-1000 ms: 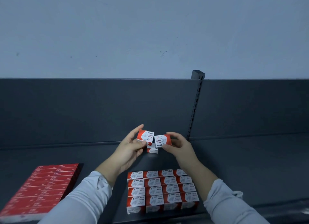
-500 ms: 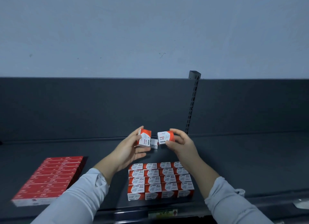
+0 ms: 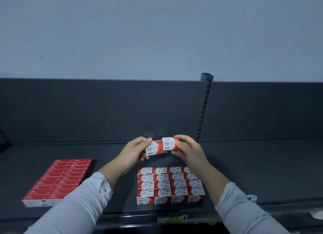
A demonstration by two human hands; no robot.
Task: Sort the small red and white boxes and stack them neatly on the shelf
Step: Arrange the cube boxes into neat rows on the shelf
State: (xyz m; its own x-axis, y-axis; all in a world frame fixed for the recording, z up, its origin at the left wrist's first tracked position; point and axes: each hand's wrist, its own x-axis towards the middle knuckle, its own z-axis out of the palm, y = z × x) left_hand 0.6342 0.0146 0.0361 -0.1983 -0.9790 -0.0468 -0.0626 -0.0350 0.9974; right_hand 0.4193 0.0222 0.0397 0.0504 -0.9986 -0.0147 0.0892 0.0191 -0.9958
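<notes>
Above the dark shelf (image 3: 262, 172) my left hand (image 3: 134, 151) grips a small red and white paper clip box (image 3: 153, 148). My right hand (image 3: 188, 150) grips a second such box (image 3: 170, 143). The two boxes touch side by side, labels facing me. A sliver of another box (image 3: 167, 152) shows just under them. Below my hands, a neat block of the same red and white boxes (image 3: 170, 184) stands on the shelf in several rows near its front edge.
A flat block of long red boxes (image 3: 59, 180) lies on the shelf at the left. A slotted upright post (image 3: 203, 107) runs up the dark back panel at the right of my hands. The shelf's front edge carries a price label (image 3: 172, 219).
Both hands turned their boxes so the labels face me and brought them together until they touch. The camera tilted slightly, so the shelf's contents sit lower in view.
</notes>
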